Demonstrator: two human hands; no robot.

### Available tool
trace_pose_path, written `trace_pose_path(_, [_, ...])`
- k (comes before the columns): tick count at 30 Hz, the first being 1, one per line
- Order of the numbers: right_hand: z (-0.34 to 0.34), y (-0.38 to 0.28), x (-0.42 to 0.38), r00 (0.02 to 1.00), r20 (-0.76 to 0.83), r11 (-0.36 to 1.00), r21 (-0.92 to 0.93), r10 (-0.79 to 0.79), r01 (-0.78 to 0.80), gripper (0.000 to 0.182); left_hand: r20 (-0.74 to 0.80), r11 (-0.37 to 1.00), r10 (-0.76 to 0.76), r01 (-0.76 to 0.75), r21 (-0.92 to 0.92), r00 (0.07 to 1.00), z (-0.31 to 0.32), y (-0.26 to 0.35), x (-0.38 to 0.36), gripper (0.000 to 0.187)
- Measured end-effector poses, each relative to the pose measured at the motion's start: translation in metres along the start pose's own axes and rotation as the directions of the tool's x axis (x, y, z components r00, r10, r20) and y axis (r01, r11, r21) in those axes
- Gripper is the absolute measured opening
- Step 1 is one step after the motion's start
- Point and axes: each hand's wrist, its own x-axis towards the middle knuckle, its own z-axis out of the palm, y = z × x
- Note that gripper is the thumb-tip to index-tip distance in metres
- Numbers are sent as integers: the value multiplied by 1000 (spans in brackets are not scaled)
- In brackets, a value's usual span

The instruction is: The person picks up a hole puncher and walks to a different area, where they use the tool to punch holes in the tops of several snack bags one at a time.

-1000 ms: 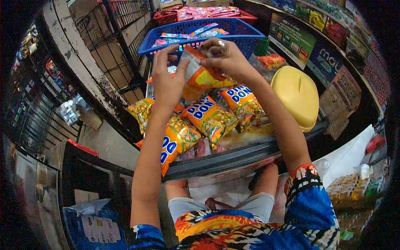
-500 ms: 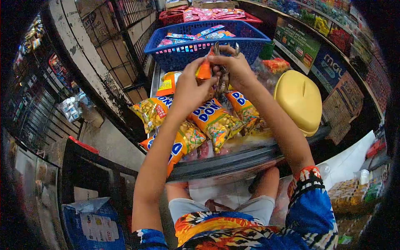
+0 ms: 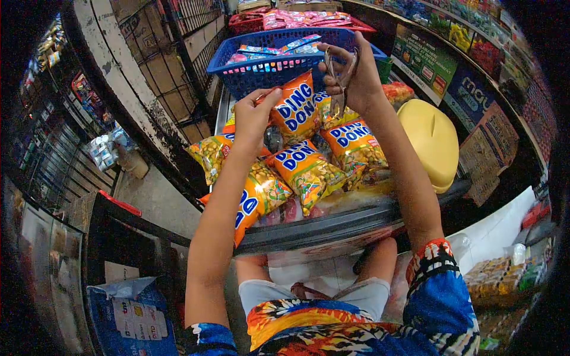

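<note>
My left hand (image 3: 254, 115) pinches the upper left corner of an orange Ding Dong snack bag (image 3: 294, 110), which stands upright with its printed front towards me. To its right, my right hand (image 3: 359, 77) is raised with a shiny metal two-handled tool (image 3: 339, 80) in its grip. The tool's lower end points down near the bags, and its exact kind is unclear. Several more snack bags lie just below my hands, among them a front middle bag (image 3: 309, 175), a right bag (image 3: 356, 145) and a left bag (image 3: 208, 157).
Behind the bags stands a blue plastic basket (image 3: 234, 77) holding colourful sachets, with pink packs (image 3: 306, 19) farther back. A yellow container (image 3: 424, 145) sits at the right. The counter's dark front edge (image 3: 344, 219) runs before me; a metal grille (image 3: 184, 59) rises at the left.
My hands have moved apart. The right hand has swung up and right with the tool, while the held bag now shows its full front below my left fingers.
</note>
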Motion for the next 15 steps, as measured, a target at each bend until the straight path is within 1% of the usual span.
trace_pose_path(2, [-5, 1, 3, 996, 90, 997, 74, -3, -4, 59, 15, 999, -13, 13, -42, 1000, 1, 2, -1, 18])
trace_pose_path(3, [-2, 0, 2, 996, 89, 997, 75, -4, -2, 59, 17, 999, -12, 13, -42, 1000, 2, 3, -2, 18])
trace_pose_path(5, [3, -2, 0, 987, 15, 961, 234, -157, 149, 47, 20, 998, 55, -55, 21, 998, 5, 5, -5, 21])
trace_pose_path(6, [3, -3, -1, 987, 14, 960, 234, -159, 152, 47, 22, 998, 55, -56, 21, 998, 8, 6, -8, 21])
trace_pose_path(7, [3, -4, -2, 965, 26, 924, 298, -260, 241, 45, 26, 969, 177, -179, 173, 984, 11, 7, -11, 22])
trace_pose_path(8, [3, -5, -3, 933, 30, 874, 362, -359, 324, 43, 48, 901, 294, -294, 319, 954, 15, 8, -14, 22])
trace_pose_path(9, [7, -8, -9, 928, -2, 850, 400, -372, 341, 41, 80, 869, 361, -366, 333, 929, 19, 7, -16, 23])
trace_pose_path(10, [10, -9, -12, 928, -3, 850, 400, -372, 342, 41, 81, 870, 360, -366, 332, 930, 21, 7, -17, 23])
trace_pose_path(12, [16, -10, -17, 857, -54, 817, 277, -512, 506, 39, 196, 755, 469, -506, 417, 861, 26, 9, -22, 22])
trace_pose_path(13, [19, -10, -19, 851, -48, 818, 253, -523, 517, 38, 211, 782, 392, -445, 436, 896, 28, 12, -26, 22])
trace_pose_path(14, [21, -10, -21, 852, -50, 819, 251, -522, 516, 38, 212, 784, 389, -443, 435, 897, 28, 8, -24, 22])
trace_pose_path(15, [23, -9, -22, 826, -21, 809, 187, -564, 557, 38, 230, 730, 466, -518, 447, 855, 28, 5, -22, 23])
